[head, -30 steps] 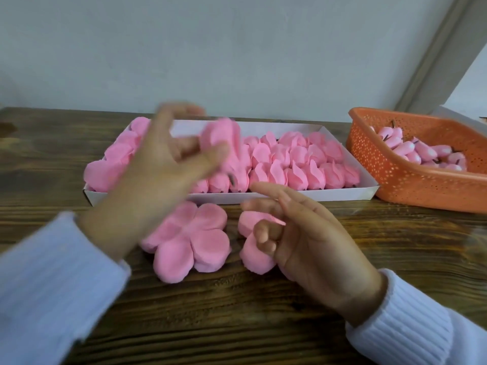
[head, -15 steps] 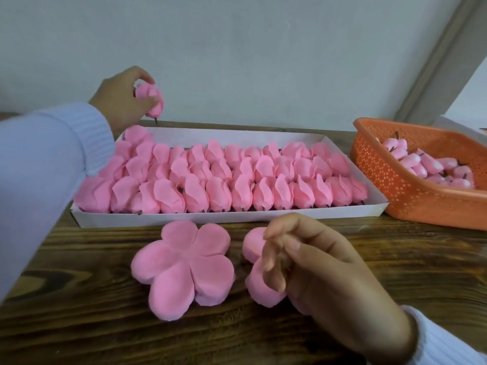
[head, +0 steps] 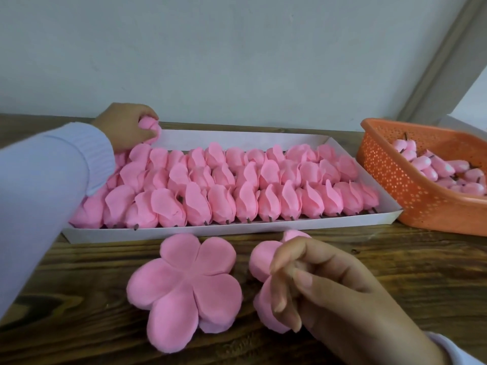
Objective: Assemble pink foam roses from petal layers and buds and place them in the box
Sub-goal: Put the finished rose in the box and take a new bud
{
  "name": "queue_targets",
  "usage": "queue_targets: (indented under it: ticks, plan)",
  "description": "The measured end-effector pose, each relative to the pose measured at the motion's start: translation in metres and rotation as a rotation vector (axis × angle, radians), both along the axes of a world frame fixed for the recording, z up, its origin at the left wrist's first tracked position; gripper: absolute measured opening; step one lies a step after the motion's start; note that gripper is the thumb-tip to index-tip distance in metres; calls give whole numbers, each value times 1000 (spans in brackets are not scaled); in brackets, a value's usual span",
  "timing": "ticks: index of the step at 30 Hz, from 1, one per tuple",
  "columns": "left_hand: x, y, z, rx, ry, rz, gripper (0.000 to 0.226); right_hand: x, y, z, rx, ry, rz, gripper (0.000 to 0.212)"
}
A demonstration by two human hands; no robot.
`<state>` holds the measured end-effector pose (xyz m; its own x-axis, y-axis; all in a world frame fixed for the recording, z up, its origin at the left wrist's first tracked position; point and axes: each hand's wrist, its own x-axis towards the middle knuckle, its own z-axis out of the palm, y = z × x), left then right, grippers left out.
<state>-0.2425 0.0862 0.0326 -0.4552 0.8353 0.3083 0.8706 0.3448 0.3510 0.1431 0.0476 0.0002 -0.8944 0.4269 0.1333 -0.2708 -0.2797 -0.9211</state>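
the left hand [head: 123, 129] grips a foam rose [head: 150, 126] at the far left corner of the white box [head: 237, 139], behind rows of roses [head: 237, 198]. the right hand [head: 332, 288] curls loosely over a petal stack [head: 259, 262] on the wooden table [head: 411, 272]; whether it pinches the stack is unclear.

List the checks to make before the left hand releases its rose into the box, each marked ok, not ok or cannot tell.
1. Left hand grips the rose: ok.
2. Rose is over the white box's far-left corner, behind the back row: ok.
3. Rose's stem points like the others: cannot tell, the hand hides it.
4. Five-petal layer lies flat on the table: ok.
5. Right hand holds the second petal layer: cannot tell.
6. Orange basket holds buds: ok.
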Motion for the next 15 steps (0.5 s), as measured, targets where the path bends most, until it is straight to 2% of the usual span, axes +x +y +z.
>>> queue_targets:
  ticks: [9, 15]
  plan:
    - [-11, 5, -5, -278, 33, 91, 34, 1, 1, 0, 32, -42, 27, 22]
    - [-12, 10, -13, -315, 153, 126, 27, 0, 1, 1, 43, -32, 64, 19]
